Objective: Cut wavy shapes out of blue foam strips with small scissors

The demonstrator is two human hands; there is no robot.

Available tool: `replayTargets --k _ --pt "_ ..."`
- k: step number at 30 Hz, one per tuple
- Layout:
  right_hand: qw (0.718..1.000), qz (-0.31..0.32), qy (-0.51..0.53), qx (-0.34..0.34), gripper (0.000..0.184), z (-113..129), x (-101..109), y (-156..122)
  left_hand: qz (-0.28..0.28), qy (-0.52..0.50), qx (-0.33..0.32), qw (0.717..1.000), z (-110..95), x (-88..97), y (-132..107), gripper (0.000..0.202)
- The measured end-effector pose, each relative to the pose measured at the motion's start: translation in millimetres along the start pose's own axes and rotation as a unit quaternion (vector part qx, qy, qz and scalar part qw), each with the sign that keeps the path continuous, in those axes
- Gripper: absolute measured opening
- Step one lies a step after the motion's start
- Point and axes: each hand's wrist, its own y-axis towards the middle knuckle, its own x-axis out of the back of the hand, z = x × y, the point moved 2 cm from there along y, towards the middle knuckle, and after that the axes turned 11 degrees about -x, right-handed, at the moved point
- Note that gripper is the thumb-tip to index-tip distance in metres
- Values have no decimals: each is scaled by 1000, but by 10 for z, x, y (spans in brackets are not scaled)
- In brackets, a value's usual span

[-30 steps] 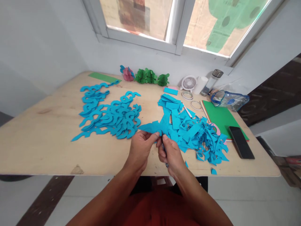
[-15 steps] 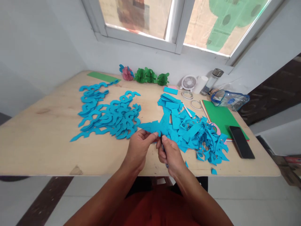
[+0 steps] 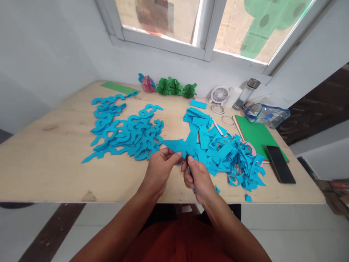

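**Blue paper shapes: a good share cut, many strips left**

The left hand (image 3: 160,167) pinches a blue paper piece (image 3: 177,145) just beyond its fingertips. The right hand (image 3: 197,178) is closed around a slim dark tool (image 3: 188,168), its kind unclear. Curved shapes (image 3: 128,133), apparently finished, lie left of the left hand. A heap of strips and offcuts (image 3: 218,149) lies right of the right hand on the desk (image 3: 54,171).

Cut-outs (image 3: 125,133) left on table (image 3: 54,171), scrap heap (image 3: 223,153) right, phone (image 3: 280,164) right of it, fan (image 3: 219,95) behind.

A flat, pointed blue paper piece (image 3: 176,145) is held level just left of the blue scrap heap (image 3: 223,153), its right end meeting a slim dark tool (image 3: 188,167), nearly upright at that heap's near-left edge.
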Motion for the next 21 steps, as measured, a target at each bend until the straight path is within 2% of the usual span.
replayTargets --k 8,13,21 --pt "1000 10 -4 2 45 -31 33 -3 21 -1 2 1000 2 -1 29 19" --pt "1000 19 -6 -14 45 -29 56 14 48 19 9 999 -58 8 46 19" --pt "1000 21 -8 -11 44 -12 60 12 56 31 5 998 -128 11 75 15"
